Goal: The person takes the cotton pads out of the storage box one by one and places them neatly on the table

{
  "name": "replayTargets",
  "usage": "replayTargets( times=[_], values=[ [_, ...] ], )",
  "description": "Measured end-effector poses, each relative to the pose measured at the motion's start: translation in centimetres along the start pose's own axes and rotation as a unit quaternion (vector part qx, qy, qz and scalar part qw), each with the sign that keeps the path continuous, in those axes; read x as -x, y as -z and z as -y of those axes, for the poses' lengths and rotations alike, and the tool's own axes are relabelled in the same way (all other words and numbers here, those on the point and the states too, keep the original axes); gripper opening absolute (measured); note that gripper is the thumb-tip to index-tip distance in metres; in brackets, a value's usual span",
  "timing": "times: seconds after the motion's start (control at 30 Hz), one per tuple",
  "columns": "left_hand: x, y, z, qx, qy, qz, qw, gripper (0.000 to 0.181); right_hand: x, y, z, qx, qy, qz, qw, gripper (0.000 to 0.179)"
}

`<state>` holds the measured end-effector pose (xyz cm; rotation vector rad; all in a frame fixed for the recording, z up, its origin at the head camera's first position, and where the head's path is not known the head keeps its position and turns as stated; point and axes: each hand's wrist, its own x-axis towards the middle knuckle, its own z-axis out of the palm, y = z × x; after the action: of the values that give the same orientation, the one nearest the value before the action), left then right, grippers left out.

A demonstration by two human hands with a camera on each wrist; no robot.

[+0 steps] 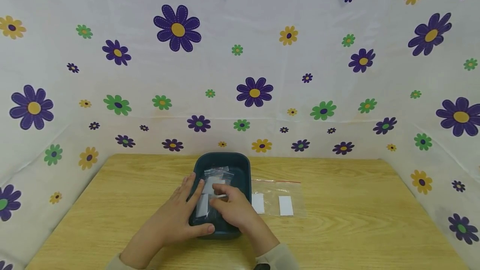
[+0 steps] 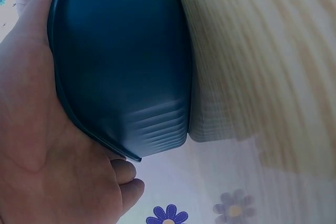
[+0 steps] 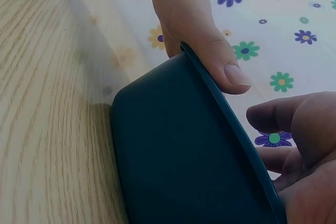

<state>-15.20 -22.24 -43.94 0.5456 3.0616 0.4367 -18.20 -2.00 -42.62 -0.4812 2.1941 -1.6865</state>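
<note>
A dark teal plastic bin [image 1: 244,174] stands on the table, holding several clear zip bags [image 1: 226,175] with pale cards inside. My left hand [image 1: 178,216] rests along the bin's left rim with its fingers straight and its thumb over the near edge. My right hand [image 1: 234,207] reaches over the right rim into the bin. Its thumb and index finger bend towards each other beside a white strip [image 1: 222,196]; whether they pinch it cannot be told. In the right wrist view, a gap shows between the fingers [image 3: 273,116], and the bin wall hides what lies inside.
To the right of the bin a larger clear bag [image 1: 271,186] with a red seal line lies flat on the wooden table [image 1: 348,211]. White cards [image 1: 286,206] show at it. A flower-patterned cloth [image 1: 210,74] hangs behind the table and at both sides.
</note>
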Motion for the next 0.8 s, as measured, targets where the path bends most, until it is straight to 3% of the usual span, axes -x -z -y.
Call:
replayTargets(
  times=[0.13, 0.4, 0.6, 0.8],
  values=[
    [-0.1, 0.0, 0.0, 0.000, -0.006, 0.002, 1.0000, 0.115, 0.0, 0.0, 0.0, 0.008, 0.005, 0.008, 0.9999, 0.048],
    [-0.1, -0.1, 0.3, 0.003, 0.000, 0.012, 0.9999, 0.115, -0.1, 0.1, 0.1, -0.025, 0.023, -0.024, 0.9991, 0.043],
    [0.0, -0.3, 0.3, 0.000, 0.004, 0.019, 0.9998, 0.116, 0.0, 0.6, 0.4, -0.041, 0.038, -0.080, 0.9952, 0.030],
    [-0.3, -0.4, 0.3, -0.009, 0.009, 0.022, 0.9997, 0.117, -0.1, 1.6, 0.5, -0.097, 0.044, -0.146, 0.9834, 0.021]
  ],
)
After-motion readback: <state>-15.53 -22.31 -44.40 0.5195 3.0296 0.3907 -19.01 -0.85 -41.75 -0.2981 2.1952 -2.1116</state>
